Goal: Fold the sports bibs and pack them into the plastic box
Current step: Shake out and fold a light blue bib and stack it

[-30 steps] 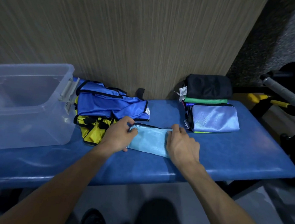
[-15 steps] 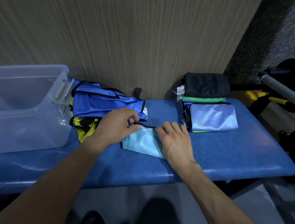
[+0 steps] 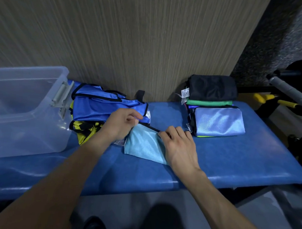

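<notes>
A light blue bib [image 3: 144, 144], folded small, lies on the blue padded bench [image 3: 233, 160] in front of me. My left hand [image 3: 122, 124] pinches its upper left corner. My right hand [image 3: 178, 145] pinches the black-trimmed top edge and covers the bib's right side. To the left lies a heap of unfolded bibs: royal blue ones [image 3: 100, 106] on top of a yellow one [image 3: 85, 132]. A clear plastic box [image 3: 20, 107] stands open at the bench's left end. A stack of folded bibs [image 3: 216, 119] sits at the back right, pale blue in front, green and black above.
A wood-grain wall panel [image 3: 134, 40] rises right behind the bench. Gym equipment with a grey grip [image 3: 291, 92] and yellow handles [image 3: 260, 98] stands off the bench's right end. My shoes and the grey floor [image 3: 120, 213] show below the bench's front edge.
Both hands have moved up from the bib's sides to its top edge and now pinch it. The bib looks narrower than a second ago.
</notes>
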### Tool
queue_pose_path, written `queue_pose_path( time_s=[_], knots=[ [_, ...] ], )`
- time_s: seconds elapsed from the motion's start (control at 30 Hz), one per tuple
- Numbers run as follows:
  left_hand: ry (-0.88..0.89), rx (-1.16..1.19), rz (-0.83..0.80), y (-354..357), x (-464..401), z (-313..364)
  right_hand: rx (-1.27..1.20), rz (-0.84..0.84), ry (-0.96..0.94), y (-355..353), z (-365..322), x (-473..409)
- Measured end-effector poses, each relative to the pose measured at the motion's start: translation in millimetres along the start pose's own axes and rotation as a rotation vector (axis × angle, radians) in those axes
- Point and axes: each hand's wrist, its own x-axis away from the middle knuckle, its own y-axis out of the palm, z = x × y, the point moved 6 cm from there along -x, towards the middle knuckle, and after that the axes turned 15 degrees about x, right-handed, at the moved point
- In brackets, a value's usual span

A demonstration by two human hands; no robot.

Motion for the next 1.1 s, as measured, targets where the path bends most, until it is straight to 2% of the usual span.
queue_pose_path(
  time_s=[0.07, 0.17, 0.3, 0.37, 0.43, 0.77, 0.97, 1.1],
  knots=[
    [-0.061, 0.133, -0.025, -1, 0, -4, -0.005, -0.008, 0.009, 2, 0, 0],
    [-0.091, 0.077, -0.08, 6, 0, -9, -0.006, -0.015, 0.029, 6, 2, 0],
    [0.199, -0.059, -0.026, -4, 5, 13, -0.026, -0.006, 0.044, 6, 3, 2],
    [0.344, -0.183, -0.13, -5, 14, 20, -0.033, -0.002, 0.054, 7, 4, 2],
    [0.377, -0.28, -0.266, 0, 22, 15, -0.04, -0.005, 0.073, 9, 5, 2],
    [0.3, -0.259, -0.319, 13, 17, 6, -0.115, -0.081, 0.183, 21, 15, 11],
    [0.169, -0.13, -0.237, 14, 7, 2, -0.131, -0.088, 0.184, 24, 15, 11],
    [0.031, -0.057, -0.25, 23, -2, -10, -0.203, -0.117, 0.227, 24, 18, 10]
  ],
)
